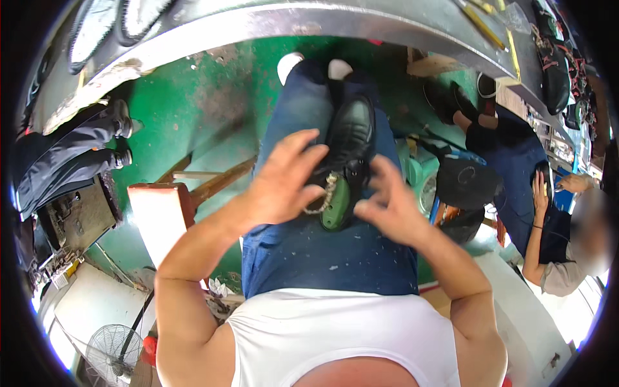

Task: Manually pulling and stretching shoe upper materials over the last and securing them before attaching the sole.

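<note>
A black leather shoe lies across my thighs, its toe pointing away from me. A green shoe last sticks out of its heel end, toward my body. Along the left of that last runs a pale, beaded-looking cord. My left hand is at the shoe's left side with fingers apart, its thumb close to the cord; whether they touch I cannot tell. On the right side my right hand hovers beside the heel opening, fingers spread and slightly blurred. Neither hand grips anything.
A metal workbench curves across the far side, with shoes at both ends. Left of me stands a pale-topped stool; a fan is at lower left. A co-worker sits at right, handling a shoe. Another person's legs show at left.
</note>
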Demonstrator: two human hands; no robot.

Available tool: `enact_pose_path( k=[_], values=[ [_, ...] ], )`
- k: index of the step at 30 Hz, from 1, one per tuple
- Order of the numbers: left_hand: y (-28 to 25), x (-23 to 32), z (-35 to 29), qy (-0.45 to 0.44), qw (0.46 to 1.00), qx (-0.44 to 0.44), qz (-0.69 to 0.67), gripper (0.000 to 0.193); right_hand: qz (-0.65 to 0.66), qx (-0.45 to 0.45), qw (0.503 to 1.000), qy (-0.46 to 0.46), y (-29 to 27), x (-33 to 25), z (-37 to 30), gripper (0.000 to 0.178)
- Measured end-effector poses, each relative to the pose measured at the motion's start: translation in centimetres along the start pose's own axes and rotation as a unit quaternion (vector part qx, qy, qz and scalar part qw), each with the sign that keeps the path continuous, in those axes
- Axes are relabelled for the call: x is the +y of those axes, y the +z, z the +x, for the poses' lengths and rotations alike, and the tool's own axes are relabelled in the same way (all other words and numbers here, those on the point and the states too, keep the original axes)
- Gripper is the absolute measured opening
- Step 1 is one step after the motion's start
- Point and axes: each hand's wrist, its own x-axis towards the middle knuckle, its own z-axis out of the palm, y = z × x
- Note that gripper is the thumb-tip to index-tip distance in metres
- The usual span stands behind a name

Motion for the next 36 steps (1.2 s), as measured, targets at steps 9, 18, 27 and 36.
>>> enact_pose_path(
  k=[9, 18, 27, 36],
  values=[
    [3.8, 3.3, 3.3, 0.149, 0.986, -0.05, 0.053, 0.07, 0.212, -0.04, 0.976, -0.036, 0.9, 4.5, -1.7, 0.114],
    [-21.8, 1.9, 4.4, 0.077, 0.788, 0.514, 0.331, 0.057, -0.309, -0.06, 0.949, 0.001, 1.4, -2.8, -0.4, 0.112],
    [-42.8, -8.4, 3.0, -0.183, 0.88, 0.418, 0.131, 0.083, 0.021, -0.172, 0.983, 0.059, -9.2, -2.1, 1.4, 0.105],
    [-39.4, -5.4, 4.2, -0.201, 0.849, 0.377, 0.31, 0.074, 0.445, 0.053, 0.874, -0.187, -20.6, -14.7, 8.8, 0.048]
  ],
)
